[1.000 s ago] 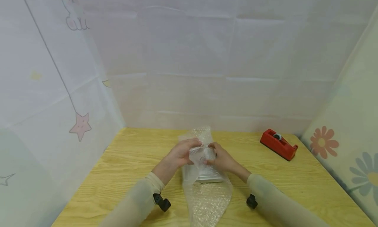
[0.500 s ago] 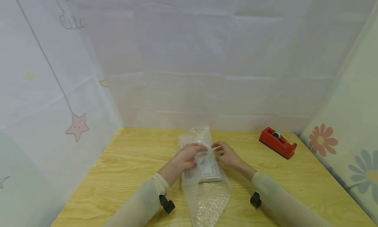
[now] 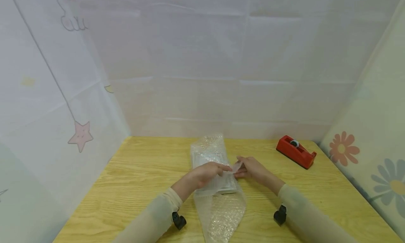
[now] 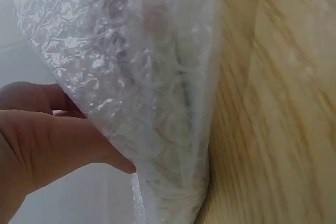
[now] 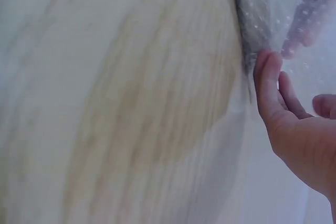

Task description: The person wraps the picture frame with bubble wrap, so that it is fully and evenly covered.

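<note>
Clear bubble wrap [image 3: 221, 215] is folded over a flat pale, box-like object [image 3: 202, 160], with a loose flap [image 3: 236, 166] at its right side. My left hand [image 3: 205, 174] reaches across the package and pinches the flap; in the left wrist view its thumb [image 4: 100, 148] goes behind the wrap, where the fingertips are hidden. From the right, my right hand [image 3: 256, 170] meets the flap's edge. In the right wrist view its lightly bent fingers [image 5: 270, 85] touch the wrap, while the thumb stands apart from them. Blurred left fingers [image 5: 310, 17] show through the plastic.
A red tape dispenser [image 3: 295, 151] stands at the back right of the yellow wooden table [image 3: 152, 155]. Pale patterned sheets [image 3: 190, 60] hang behind and on both sides. One end of the wrap runs toward the table's front.
My left hand has come down and to the right, carrying the flap across the package. The right hand drew back from the package's top and now meets the flap at its right edge.
</note>
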`<state>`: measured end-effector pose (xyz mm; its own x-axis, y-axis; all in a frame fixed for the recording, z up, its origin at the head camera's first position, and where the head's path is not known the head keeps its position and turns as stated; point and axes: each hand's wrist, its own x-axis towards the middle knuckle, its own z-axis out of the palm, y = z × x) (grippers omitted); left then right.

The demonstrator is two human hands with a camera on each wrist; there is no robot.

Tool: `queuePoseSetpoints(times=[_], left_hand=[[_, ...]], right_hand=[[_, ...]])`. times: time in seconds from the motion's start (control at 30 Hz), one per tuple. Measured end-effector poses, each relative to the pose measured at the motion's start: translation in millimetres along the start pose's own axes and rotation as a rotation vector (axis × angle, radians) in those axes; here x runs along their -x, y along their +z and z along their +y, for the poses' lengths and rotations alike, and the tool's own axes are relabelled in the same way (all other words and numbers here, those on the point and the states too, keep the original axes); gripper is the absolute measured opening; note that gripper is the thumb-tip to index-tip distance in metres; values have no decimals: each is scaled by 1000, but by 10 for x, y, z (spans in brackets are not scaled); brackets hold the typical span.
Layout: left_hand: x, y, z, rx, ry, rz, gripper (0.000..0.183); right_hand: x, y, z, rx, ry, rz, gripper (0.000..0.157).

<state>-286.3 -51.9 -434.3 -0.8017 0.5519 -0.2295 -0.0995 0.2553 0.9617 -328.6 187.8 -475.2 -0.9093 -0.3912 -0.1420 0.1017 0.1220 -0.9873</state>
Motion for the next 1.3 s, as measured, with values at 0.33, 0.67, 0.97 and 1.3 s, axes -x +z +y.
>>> queuePoseSetpoints(times=[0.33, 0.67, 0.97, 1.3], left_hand=[[79, 61, -9, -657, 161, -42, 63], [136, 22, 4, -1031, 10, 121, 85], [156, -38, -12, -986, -14, 94, 91], [165, -35, -22, -975, 0, 88, 91]], right_hand=[[82, -132, -81, 29, 26, -142, 20], [39, -177, 30, 19, 89, -107, 12], [78, -80, 11, 328, -69, -74, 12], [133, 159, -16, 715, -209, 129, 21]])
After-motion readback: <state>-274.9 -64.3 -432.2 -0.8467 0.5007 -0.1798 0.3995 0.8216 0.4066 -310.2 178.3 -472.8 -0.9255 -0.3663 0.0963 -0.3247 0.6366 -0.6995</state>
